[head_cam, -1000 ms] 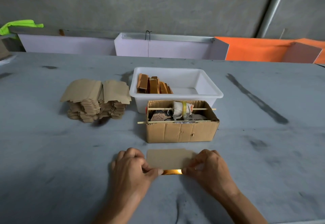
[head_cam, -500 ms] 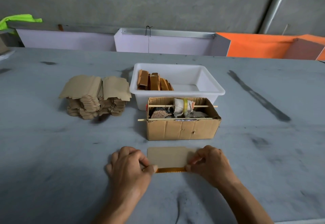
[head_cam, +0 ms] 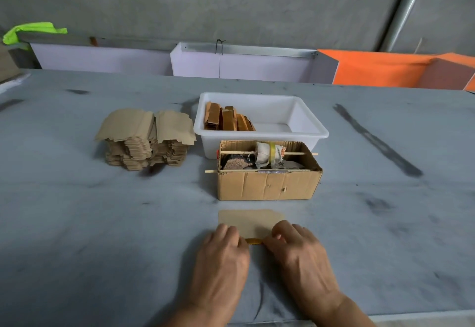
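The kraft card blank (head_cam: 250, 220) lies flat on the grey table (head_cam: 77, 224), straight in front of you and just near of the cardboard box (head_cam: 267, 185). A narrow gap of bare table separates card and box. Along the card's near edge a shiny gold strip (head_cam: 254, 241) shows in the short gap between your hands.

Your left hand (head_cam: 221, 257) covers the card's near left corner and your right hand (head_cam: 300, 254) covers its near right corner. On both hands the fingers are bent, knuckles up and close together, with the tips bearing down on the card at that near edge. Both thumbs are tucked out of sight, so you cannot tell whether they reach under the card. The hands sit close, almost meeting over the strip.

The cardboard box is open at the top. Two thin wooden sticks (head_cam: 236, 152) run across it from left to right, and a cloth bundle (head_cam: 268, 152) wrapped with yellow tape sits on the far stick. Touching the box on its far side is a white plastic tub (head_cam: 257, 136), holding folded brown card pieces (head_cam: 227, 121) that stand on edge at its left end. Left of the tub, a stack of flat kraft blanks (head_cam: 146, 139) rests on the table, well apart from your hands. Nothing stands between your hands and the card.
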Demonstrator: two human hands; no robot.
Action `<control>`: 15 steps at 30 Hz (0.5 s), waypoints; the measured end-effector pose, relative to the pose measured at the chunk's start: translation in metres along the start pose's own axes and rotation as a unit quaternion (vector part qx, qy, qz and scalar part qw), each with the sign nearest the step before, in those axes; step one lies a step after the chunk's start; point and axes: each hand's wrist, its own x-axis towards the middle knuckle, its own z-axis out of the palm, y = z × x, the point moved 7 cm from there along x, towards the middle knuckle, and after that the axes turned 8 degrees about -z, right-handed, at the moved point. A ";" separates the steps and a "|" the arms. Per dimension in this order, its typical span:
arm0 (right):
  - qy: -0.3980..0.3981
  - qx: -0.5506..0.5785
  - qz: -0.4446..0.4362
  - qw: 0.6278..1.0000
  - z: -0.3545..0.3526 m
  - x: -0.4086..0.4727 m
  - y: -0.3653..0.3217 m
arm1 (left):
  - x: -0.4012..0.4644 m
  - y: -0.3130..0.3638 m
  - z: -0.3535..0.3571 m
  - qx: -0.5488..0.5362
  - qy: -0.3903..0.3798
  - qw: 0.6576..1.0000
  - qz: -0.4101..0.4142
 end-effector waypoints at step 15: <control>-0.042 -0.024 0.034 0.998 -0.008 -0.016 0.012 | -0.012 -0.010 0.005 0.010 -0.014 1.000 -0.004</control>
